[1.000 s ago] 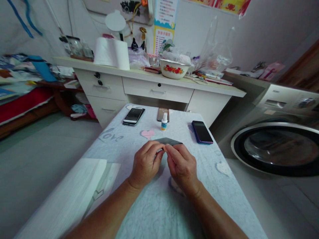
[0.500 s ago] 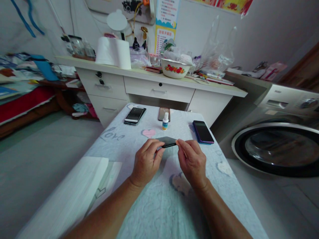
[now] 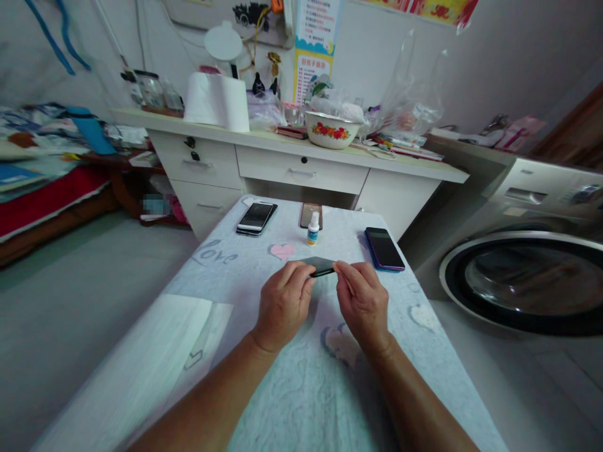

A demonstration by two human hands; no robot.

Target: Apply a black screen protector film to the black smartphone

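Note:
A dark, flat phone-like object is held between my two hands above the cloth-covered table. My left hand pinches its left side with thumb and fingers. At its right corner, the fingertips of my right hand are pressed together. Beyond my hands stands a small white spray bottle with a blue and yellow label. Behind the bottle lies a phone with a brownish edge. A stack of phones is at the back left, and another dark phone lies at the right.
A white desk stands behind the table, bearing a paper roll and a flowered bowl. On the right is a washing machine with a round door. A bed with a red edge is at the far left.
My left hand has shifted slightly right and covers a little more of the dark object's left side. My right hand is nearly where it was.

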